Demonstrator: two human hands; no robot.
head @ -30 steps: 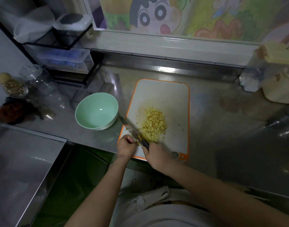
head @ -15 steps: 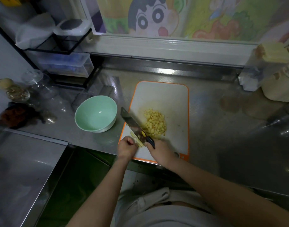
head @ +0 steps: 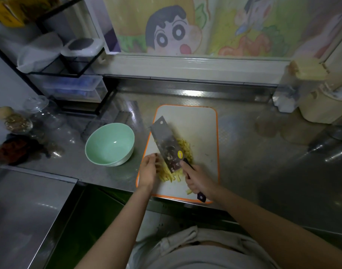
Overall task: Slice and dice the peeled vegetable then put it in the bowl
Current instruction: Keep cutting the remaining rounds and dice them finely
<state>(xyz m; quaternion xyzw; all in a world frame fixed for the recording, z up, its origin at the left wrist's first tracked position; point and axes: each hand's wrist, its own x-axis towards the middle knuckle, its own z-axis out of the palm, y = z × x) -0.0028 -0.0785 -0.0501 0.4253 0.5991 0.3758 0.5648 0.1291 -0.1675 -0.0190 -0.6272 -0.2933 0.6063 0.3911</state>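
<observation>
Carelessly dropped, the broad steel cleaver (head: 167,144) our right hand (head: 200,181) grips could nick our left hand (head: 149,169) pinching yellow vegetable strips (head: 166,176).

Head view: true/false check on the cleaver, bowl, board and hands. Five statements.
1. The right hand grips the cleaver by its handle. True.
2. The green bowl holds diced vegetable. False: it is empty.
3. The green bowl stands on the cutting board. False: it stands on the steel counter, left of the board.
4. The left hand holds vegetable strips on the board. True.
5. The diced pile lies off the board. False: it lies on the board, partly behind the cleaver blade.
</observation>
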